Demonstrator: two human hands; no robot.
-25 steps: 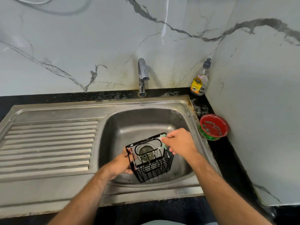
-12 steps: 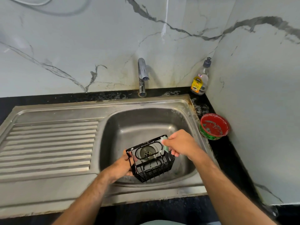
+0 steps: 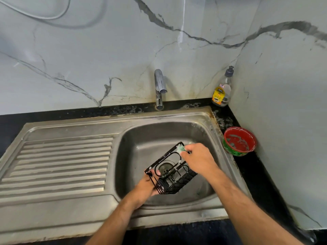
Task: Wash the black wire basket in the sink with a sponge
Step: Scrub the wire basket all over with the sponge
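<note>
- Two hands work over the sink in the head view: the basket is held tilted above the bowl, clear of the drain.
- The left hand grips the basket's near lower corner, fingers curled round the wires.
- The right hand pinches the sponge against the far top rim; foam shows along that rim.
- To do this well, I judge: steady the basket firmly with the left hand, run the sponge along each wire, then turn it for the slatted sides.
- The tap appears off; rinsing looks undone.
- Wet wire may slip.
</note>
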